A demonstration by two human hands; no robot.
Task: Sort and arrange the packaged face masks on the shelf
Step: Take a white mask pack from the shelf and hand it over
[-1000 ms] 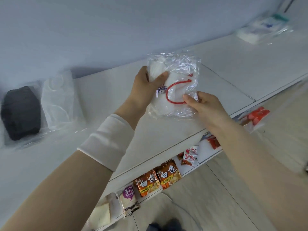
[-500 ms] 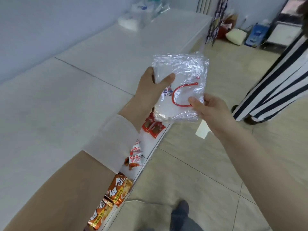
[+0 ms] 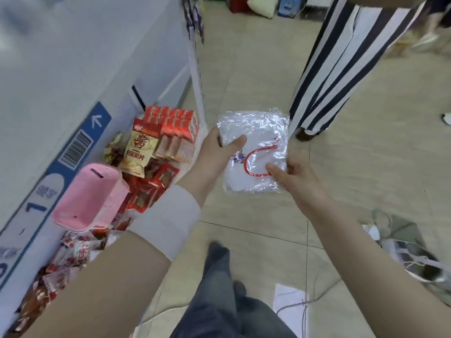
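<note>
The left hand [image 3: 212, 155] is gripping the clear mask packet [image 3: 258, 134] at its top-left corner, thumb on top, and the right hand [image 3: 295, 177] is pinching its lower-right edge, holding it over the floor tiles [image 3: 371, 172], just off the shelf [image 3: 73, 69] front edge

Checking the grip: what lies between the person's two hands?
Head view: the clear plastic packet of a white, red-looped mask, gripped by the left hand, pinched by the right hand.

single head-worn view, looking steeply down, close over the hands [image 3: 256, 164].
</note>
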